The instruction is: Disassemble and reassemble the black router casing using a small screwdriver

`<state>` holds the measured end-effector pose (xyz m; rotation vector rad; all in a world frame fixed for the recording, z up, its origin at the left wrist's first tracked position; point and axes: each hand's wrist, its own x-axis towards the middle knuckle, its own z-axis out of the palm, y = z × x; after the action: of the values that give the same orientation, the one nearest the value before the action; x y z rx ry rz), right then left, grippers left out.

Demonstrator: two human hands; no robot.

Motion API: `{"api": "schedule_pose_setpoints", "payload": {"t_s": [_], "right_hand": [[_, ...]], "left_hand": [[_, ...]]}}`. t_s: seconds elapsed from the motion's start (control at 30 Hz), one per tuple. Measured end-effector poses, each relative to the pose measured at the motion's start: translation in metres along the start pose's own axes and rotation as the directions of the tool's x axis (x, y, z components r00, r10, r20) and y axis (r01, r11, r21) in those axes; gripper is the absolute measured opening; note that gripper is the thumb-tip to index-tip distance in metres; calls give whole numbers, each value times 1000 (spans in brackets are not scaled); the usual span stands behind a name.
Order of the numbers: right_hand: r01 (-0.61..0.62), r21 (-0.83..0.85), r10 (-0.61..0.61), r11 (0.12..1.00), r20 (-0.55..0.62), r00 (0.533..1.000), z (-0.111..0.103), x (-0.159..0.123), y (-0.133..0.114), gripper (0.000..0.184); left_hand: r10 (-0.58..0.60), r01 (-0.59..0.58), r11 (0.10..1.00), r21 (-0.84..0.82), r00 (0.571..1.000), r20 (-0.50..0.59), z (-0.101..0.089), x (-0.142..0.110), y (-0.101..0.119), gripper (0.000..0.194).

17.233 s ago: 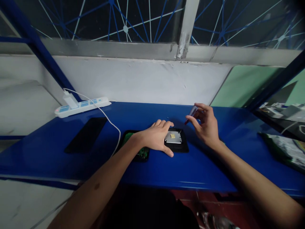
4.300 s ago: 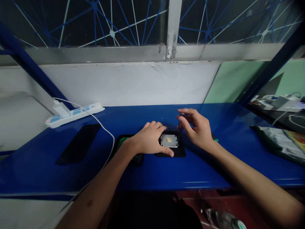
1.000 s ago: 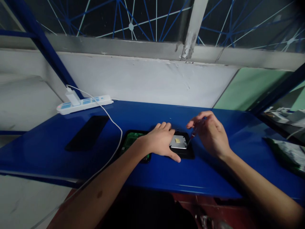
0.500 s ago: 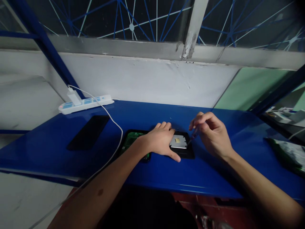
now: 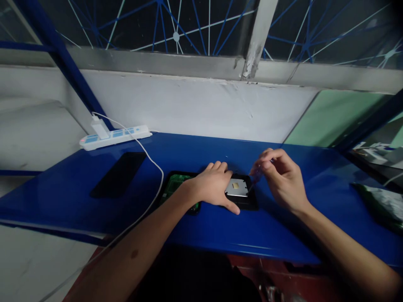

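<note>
My left hand (image 5: 214, 184) lies flat with its thumb spread, pressing on the left part of a black device casing (image 5: 252, 204). A silver metal plate (image 5: 241, 191) with a small tan square in its middle shows on that casing, beside my thumb. In a pinch, my right hand (image 5: 280, 176) holds a slim screwdriver (image 5: 257, 175) with a see-through purplish handle. Its shaft slants down to the plate's right edge, near the lower corner. Left of my wrist, partly under my forearm, a second black casing with a green circuit board (image 5: 176, 184) rests on the table.
A dark flat panel (image 5: 118, 174) lies at the left of the blue table (image 5: 201, 230). Behind it stands a white power strip (image 5: 116, 137) with a plugged-in charger, whose white cable (image 5: 161, 176) runs across the table. A green-and-silver bag (image 5: 379, 203) lies far right.
The view has shifted very slightly. Both hands keep almost the same pose, the left one flat on the casing and the right one on the screwdriver at the plate's corner.
</note>
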<state>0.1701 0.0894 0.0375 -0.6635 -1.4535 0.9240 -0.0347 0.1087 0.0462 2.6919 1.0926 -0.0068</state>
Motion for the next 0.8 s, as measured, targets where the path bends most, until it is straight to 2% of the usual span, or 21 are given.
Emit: {"api": "schedule_pose_setpoints", "payload": {"t_s": [0.27,0.57,0.8], "right_hand": [[-62,24,62,998,4,998,2,-2,1,17],[38,4,-38,999,17,999,-2,1,0,21],[12,-20,-12,1000,-38,999,1,1,-4,16]], "left_hand": [[-3,3,1000,-6,1000,-10,1,0,0,101],[-4,5,1000,-19,1000,19,-1,0,0,104],[3,-3,1000,-4,1000,4,0,0,1,100]]}}
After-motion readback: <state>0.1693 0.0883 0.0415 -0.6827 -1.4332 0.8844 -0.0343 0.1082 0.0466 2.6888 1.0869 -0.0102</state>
